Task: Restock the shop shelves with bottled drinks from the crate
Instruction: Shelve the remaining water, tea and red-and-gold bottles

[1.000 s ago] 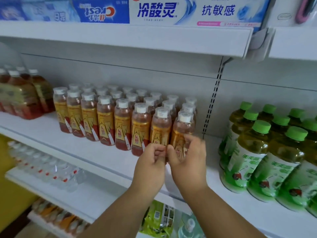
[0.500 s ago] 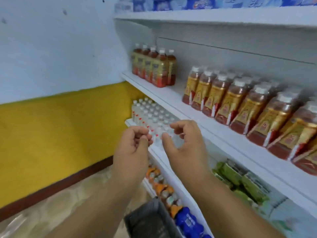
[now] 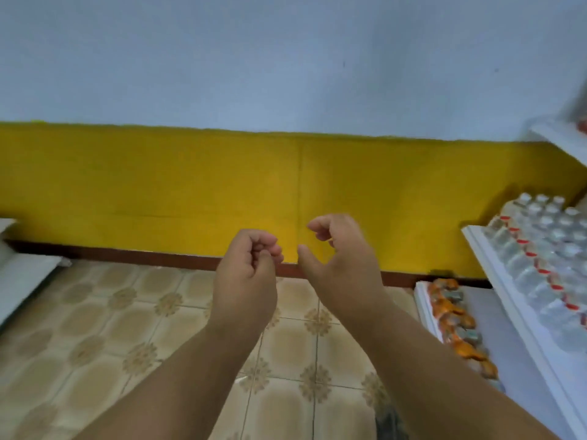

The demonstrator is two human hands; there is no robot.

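1. The left hand (image 3: 246,274) is held up in the middle of the view, its fingers curled into a loose fist with nothing inside it.
2. The right hand (image 3: 338,258) is raised just beside it, fingers and thumb half-curled and apart, also carrying nothing; both are probably free because the next bottle is to be fetched.
3. The shelves (image 3: 508,281) are seen only at the right edge, where rows of clear bottles (image 3: 546,246) are packed upright and close so that caps face out.
4. On the lower shelf, near the floor (image 3: 127,328), orange-capped bottles (image 3: 457,322) are lined along the front edge, though blur makes their kind uncertain.
5. The crate cannot be made out for sure; a dark patch at the bottom edge, between the forearms, may be a corner of it.
6. The yellow wall (image 3: 158,185) is faced, so the shelves are judged to be turned away from.
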